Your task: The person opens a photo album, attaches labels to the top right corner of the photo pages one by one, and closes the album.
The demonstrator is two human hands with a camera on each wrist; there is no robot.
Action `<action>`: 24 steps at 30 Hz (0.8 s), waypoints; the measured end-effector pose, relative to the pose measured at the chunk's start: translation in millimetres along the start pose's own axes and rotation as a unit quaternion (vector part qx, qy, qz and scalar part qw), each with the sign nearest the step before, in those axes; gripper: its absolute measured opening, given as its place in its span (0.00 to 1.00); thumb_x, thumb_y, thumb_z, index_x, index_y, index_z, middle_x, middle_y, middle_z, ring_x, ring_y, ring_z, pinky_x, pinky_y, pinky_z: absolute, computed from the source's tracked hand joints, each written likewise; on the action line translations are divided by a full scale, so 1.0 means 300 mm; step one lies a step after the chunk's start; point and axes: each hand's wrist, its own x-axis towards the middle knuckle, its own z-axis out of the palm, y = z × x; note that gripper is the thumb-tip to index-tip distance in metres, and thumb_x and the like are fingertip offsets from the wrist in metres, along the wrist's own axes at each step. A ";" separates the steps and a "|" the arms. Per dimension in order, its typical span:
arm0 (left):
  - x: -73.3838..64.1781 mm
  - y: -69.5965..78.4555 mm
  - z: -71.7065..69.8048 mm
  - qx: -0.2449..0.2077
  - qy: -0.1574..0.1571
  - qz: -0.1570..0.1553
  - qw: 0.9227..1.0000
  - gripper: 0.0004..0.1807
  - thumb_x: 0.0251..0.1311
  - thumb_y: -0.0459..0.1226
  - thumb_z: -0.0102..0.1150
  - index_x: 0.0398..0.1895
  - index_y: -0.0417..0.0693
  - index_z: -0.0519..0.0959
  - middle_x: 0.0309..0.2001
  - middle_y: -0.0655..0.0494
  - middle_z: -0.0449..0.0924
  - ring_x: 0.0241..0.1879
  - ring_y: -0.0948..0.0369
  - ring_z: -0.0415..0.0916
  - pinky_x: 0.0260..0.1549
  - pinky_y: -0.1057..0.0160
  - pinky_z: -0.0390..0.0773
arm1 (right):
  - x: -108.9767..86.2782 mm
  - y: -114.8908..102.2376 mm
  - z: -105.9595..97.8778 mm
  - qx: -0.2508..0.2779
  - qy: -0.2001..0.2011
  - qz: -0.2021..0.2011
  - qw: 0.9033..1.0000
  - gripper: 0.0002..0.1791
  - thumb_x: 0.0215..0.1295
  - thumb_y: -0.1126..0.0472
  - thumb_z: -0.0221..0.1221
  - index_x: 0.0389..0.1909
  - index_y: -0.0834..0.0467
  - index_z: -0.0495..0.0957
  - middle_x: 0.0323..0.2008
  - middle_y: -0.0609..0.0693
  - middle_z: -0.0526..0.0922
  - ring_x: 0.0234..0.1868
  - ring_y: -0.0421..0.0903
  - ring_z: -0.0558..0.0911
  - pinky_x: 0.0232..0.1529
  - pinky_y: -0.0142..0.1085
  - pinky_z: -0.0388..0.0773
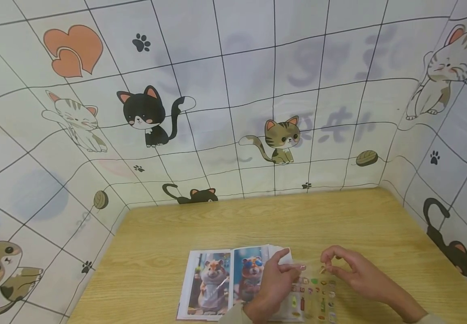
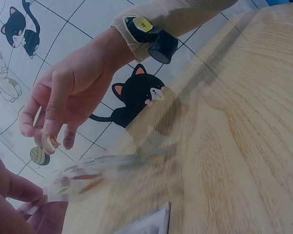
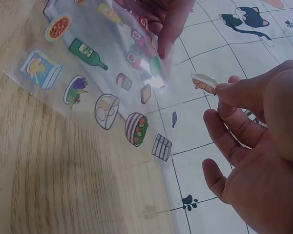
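My left hand (image 1: 275, 281) pinches the upper edge of a clear sheet of small food stickers (image 1: 312, 297), fingers and thumb curled at it. In the right wrist view, the sheet shows a green bottle (image 3: 88, 54), a striped bowl (image 3: 136, 129) and several other printed foods. My right hand (image 1: 360, 273) is just right of the sheet. Between its thumb and index finger it pinches one small peeled sticker (image 3: 204, 83), with brown filling and a pale top, apart from the sheet. The other fingers of that hand are loosely bent.
An open booklet (image 1: 184, 288) with pictures of a hamster in an apron and one in blue glasses lies on the wooden table (image 1: 144, 252), partly under my left hand. A cat-patterned cloth wall (image 1: 217, 171) encloses the table at the back and sides.
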 end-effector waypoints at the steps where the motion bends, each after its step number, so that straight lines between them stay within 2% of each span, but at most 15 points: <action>1: 0.001 -0.001 0.000 0.001 0.000 -0.001 1.000 0.33 0.57 0.27 0.62 0.68 0.38 0.67 0.37 0.50 0.88 0.28 0.60 0.83 0.28 0.67 0.79 | 0.000 0.001 -0.002 0.003 -0.003 0.001 1.000 0.09 0.69 0.66 0.59 0.43 0.49 0.75 0.43 0.45 0.81 0.46 0.41 0.78 0.47 0.32 0.75; 5: 0.001 -0.011 0.002 -0.007 -0.004 -0.001 1.000 0.33 0.57 0.26 0.60 0.68 0.38 0.66 0.37 0.50 0.88 0.29 0.61 0.83 0.28 0.67 0.79 | 0.003 0.004 -0.002 0.012 -0.004 0.004 1.000 0.06 0.69 0.66 0.59 0.39 0.51 0.75 0.43 0.47 0.81 0.46 0.42 0.78 0.47 0.33 0.74; 9: 0.001 -0.021 0.009 -0.019 -0.008 -0.004 1.000 0.34 0.55 0.24 0.58 0.69 0.39 0.66 0.38 0.51 0.88 0.30 0.61 0.84 0.27 0.65 0.82 | 0.004 0.006 0.004 0.005 0.009 -0.007 1.000 0.09 0.68 0.67 0.59 0.37 0.49 0.74 0.42 0.43 0.81 0.46 0.40 0.78 0.47 0.32 0.74; 13: -0.001 -0.026 0.014 -0.029 -0.012 -0.002 1.000 0.36 0.53 0.22 0.56 0.70 0.38 0.65 0.40 0.49 0.88 0.30 0.59 0.84 0.28 0.61 0.84 | 0.003 0.008 0.007 -0.006 0.026 -0.019 0.999 0.11 0.65 0.70 0.60 0.37 0.49 0.74 0.41 0.41 0.80 0.45 0.39 0.78 0.46 0.30 0.72; 16: -0.001 -0.028 0.015 -0.028 -0.015 0.001 0.999 0.37 0.51 0.22 0.56 0.70 0.38 0.64 0.40 0.48 0.87 0.30 0.58 0.84 0.29 0.60 0.84 | 0.004 0.007 0.007 -0.009 0.034 -0.023 0.999 0.12 0.65 0.71 0.60 0.39 0.49 0.74 0.39 0.44 0.80 0.43 0.39 0.77 0.45 0.30 0.70; 22: 0.001 -0.029 0.018 -0.038 -0.023 -0.001 0.999 0.40 0.49 0.22 0.58 0.71 0.37 0.63 0.42 0.45 0.87 0.31 0.56 0.84 0.28 0.60 0.84 | 0.005 0.011 0.008 -0.011 0.036 -0.006 0.999 0.12 0.65 0.71 0.60 0.39 0.50 0.75 0.37 0.45 0.81 0.41 0.40 0.78 0.45 0.33 0.71; 24: 0.001 -0.027 0.020 -0.024 -0.021 0.000 0.999 0.39 0.49 0.22 0.58 0.70 0.38 0.63 0.42 0.47 0.87 0.31 0.57 0.84 0.28 0.62 0.83 | 0.005 0.013 0.009 -0.011 0.037 -0.005 0.999 0.12 0.64 0.71 0.61 0.39 0.50 0.75 0.37 0.45 0.81 0.41 0.40 0.78 0.45 0.33 0.71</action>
